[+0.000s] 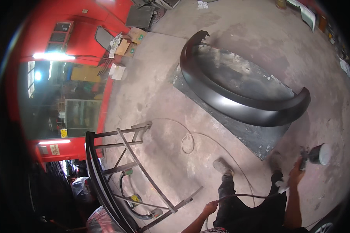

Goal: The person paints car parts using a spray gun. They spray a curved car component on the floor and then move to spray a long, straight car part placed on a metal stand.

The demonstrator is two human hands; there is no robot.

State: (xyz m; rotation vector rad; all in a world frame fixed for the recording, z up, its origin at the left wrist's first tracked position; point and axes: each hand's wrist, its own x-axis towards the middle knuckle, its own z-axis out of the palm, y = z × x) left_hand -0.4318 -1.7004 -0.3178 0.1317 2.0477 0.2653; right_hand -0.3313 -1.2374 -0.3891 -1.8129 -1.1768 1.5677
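Note:
My right hand [296,174] is raised at the lower right and grips a spray gun [314,155] with a round metal cup. My left hand [210,207] is closed around the thin air hose [237,195] that runs across my legs to the gun. The rest of the hose [190,139] loops over the concrete floor ahead of my shoes. A dark grey car bumper [237,101] lies curved on a dark sheet [256,139] on the floor, about a step in front of my feet.
A metal frame rack [136,171] stands to my left, with tools on the floor under it. Cardboard boxes [124,46] and papers lie along a red wall with a large window [66,97]. A white car part [307,13] rests at the far right.

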